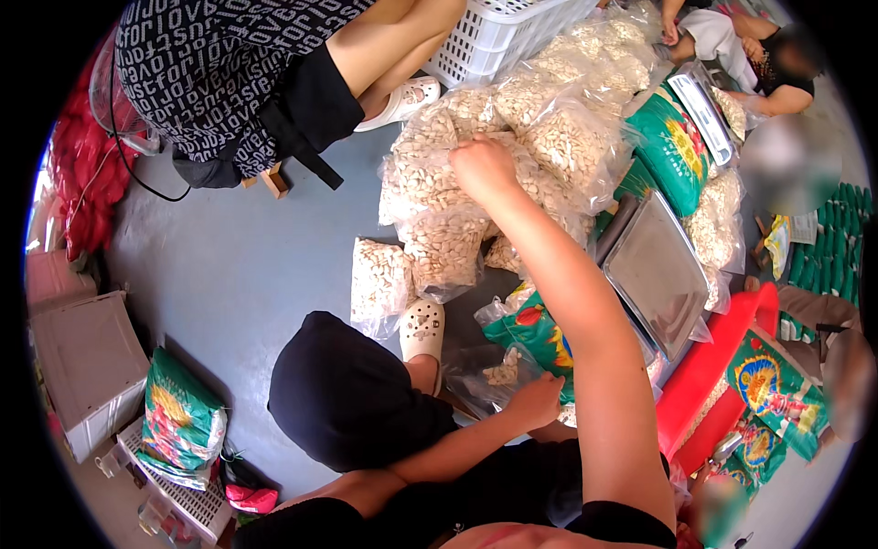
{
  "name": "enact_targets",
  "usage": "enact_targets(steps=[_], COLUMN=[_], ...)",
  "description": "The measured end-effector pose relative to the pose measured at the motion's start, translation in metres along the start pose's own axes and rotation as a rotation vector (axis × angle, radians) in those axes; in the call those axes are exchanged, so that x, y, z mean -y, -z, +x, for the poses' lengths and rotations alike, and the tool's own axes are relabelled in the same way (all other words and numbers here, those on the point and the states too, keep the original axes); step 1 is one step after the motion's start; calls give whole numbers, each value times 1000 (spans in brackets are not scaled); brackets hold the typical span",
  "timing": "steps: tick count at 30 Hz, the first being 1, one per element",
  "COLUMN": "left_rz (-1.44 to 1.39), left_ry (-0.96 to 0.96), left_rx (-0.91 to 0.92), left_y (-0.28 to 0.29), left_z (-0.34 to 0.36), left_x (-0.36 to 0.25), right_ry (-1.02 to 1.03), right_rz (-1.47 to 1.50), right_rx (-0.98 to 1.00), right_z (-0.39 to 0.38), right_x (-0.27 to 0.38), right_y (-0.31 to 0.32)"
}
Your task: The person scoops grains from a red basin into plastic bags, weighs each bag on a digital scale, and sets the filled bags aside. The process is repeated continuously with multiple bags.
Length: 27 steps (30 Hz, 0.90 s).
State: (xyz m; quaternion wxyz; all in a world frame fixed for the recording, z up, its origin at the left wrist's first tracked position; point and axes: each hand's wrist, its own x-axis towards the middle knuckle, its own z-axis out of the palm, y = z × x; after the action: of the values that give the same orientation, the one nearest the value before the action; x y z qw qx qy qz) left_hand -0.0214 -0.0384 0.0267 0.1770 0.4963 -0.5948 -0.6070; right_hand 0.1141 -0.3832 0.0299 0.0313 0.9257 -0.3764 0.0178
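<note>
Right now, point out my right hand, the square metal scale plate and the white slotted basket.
Right hand (485, 168): head view, middle of the hand.
Square metal scale plate (660, 273): head view, middle of its top surface.
White slotted basket (482, 48): head view, on its side wall.

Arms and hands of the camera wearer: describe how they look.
The left sleeve and right sleeve are short and black; the arms are bare below them. The left hand and right hand wear no gloves; no watch or bracelet shows.
</note>
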Motion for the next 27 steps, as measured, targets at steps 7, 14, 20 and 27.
enact_targets(steps=[7, 14, 20, 27], left_rz=[-57, 387, 475, 591], left_ry=[69, -172, -152, -199], left_rx=[141, -5, 3, 82], left_y=[32, 2, 19, -10], left_z=[-19, -2, -10, 7], left_x=[-30, -11, -27, -10], right_ry=[-127, -146, -714, -1554], right_rz=[147, 230, 339, 260], right_rx=[228, 218, 31, 107], right_z=[-33, -174, -461, -857], right_x=[26, -42, -116, -9], right_y=[28, 155, 253, 151])
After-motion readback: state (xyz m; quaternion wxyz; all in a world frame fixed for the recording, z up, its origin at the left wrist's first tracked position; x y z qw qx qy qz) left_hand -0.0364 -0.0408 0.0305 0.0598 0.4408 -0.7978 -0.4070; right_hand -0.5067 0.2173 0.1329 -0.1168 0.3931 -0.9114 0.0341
